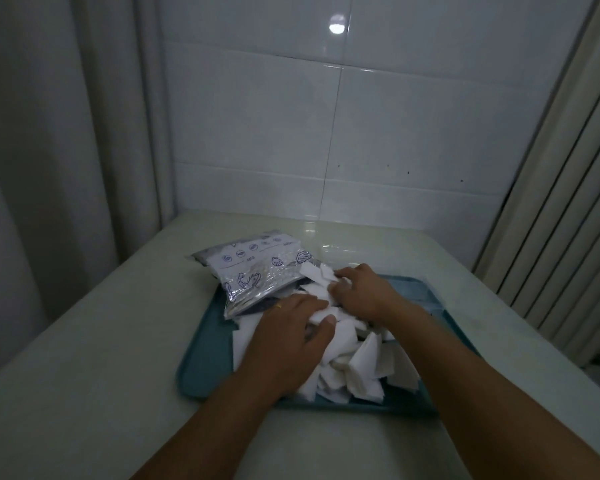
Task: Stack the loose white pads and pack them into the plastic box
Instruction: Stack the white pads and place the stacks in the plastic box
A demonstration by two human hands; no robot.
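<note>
A loose heap of white pads (354, 368) lies on a teal tray (205, 362) in the middle of the table. My left hand (288, 337) lies on top of the heap, fingers curled over pads, thumb pressing one. My right hand (361, 289) is at the far side of the heap, fingers curled into the pads. A clear plastic box (416, 292) shows faintly on the tray behind my right hand; its inside is hard to see.
A printed silver plastic bag (253, 271) leans over the tray's far left corner. The pale table (84, 341) meets a tiled wall behind, a curtain at left and a ribbed panel at right.
</note>
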